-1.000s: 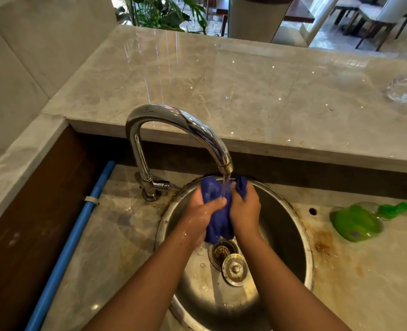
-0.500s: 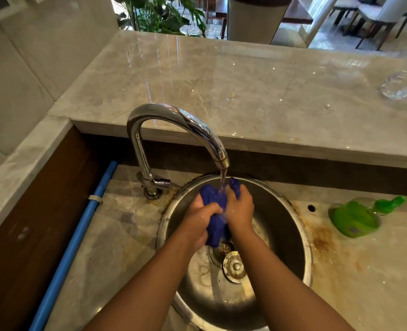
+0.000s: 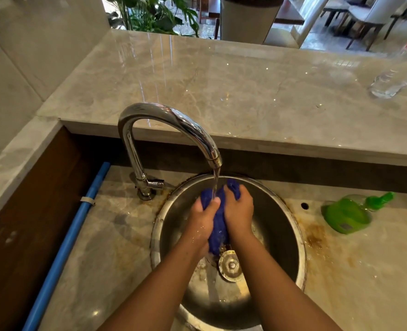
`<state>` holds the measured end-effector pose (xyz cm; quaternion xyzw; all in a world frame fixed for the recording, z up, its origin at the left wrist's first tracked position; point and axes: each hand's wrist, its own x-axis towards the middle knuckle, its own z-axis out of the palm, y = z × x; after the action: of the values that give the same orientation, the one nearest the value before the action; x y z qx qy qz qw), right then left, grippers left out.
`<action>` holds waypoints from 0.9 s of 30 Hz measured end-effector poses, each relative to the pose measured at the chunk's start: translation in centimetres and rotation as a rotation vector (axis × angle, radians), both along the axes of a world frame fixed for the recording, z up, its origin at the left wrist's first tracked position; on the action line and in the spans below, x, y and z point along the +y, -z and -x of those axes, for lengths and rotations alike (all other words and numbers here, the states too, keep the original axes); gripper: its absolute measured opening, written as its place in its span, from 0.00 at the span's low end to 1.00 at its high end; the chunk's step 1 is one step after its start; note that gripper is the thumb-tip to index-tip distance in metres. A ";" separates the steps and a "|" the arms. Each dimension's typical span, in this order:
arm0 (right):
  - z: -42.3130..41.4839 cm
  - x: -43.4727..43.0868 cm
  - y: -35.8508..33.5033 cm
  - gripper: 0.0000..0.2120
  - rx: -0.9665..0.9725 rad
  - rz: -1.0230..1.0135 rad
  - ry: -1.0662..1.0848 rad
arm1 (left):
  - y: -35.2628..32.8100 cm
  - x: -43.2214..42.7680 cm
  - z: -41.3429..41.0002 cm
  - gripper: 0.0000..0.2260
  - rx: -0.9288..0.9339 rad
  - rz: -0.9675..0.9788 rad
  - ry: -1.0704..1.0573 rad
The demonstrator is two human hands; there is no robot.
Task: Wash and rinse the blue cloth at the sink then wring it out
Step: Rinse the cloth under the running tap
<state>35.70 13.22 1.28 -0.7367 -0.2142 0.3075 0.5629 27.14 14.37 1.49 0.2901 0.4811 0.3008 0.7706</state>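
The blue cloth (image 3: pixel 218 225) is bunched up between both hands over the round steel sink (image 3: pixel 286 211). My left hand (image 3: pixel 201 219) grips its left side, thumb across the front. My right hand (image 3: pixel 239 209) grips the right side, with a blue corner sticking out above the knuckles. Water runs from the chrome tap (image 3: pixel 173 120) onto the top of the cloth. The cloth's lower end hangs just above the drain, beside the loose round strainer plug (image 3: pixel 231 265).
A green dish-soap bottle (image 3: pixel 347 215) lies on its side on the stained counter right of the sink. A blue pipe (image 3: pixel 64 249) runs along the left. On the raised marble ledge (image 3: pixel 221 91) behind, a clear glass (image 3: pixel 387 86) stands at far right.
Both hands stay clamped on the cloth under the stream and have shifted slightly, rubbing it. The camera has tilted a little.
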 end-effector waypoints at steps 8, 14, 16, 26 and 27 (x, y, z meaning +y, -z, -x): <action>-1.4 -0.4 0.6 0.21 1.127 0.012 0.083 | -1.1 1.5 3.7 0.22 0.065 -0.253 0.079; -0.3 -1.5 1.2 0.25 1.177 -0.052 -0.074 | -1.4 1.6 3.3 0.23 0.090 -0.284 0.077; 0.2 -1.5 1.2 0.25 1.059 -0.040 -0.092 | -1.4 1.9 2.9 0.24 0.147 -0.345 0.068; -1.4 -1.0 -2.2 0.12 0.697 -0.243 -0.176 | -0.3 3.3 3.6 0.30 -0.118 0.367 0.175; -1.6 -1.0 -2.4 0.12 0.684 -0.239 -0.198 | -0.1 3.1 3.5 0.31 -0.172 0.390 0.216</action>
<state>37.27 12.22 3.71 -0.4962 -0.1185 0.5616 0.6515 23.68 17.52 1.63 0.1590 0.4288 0.1418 0.8779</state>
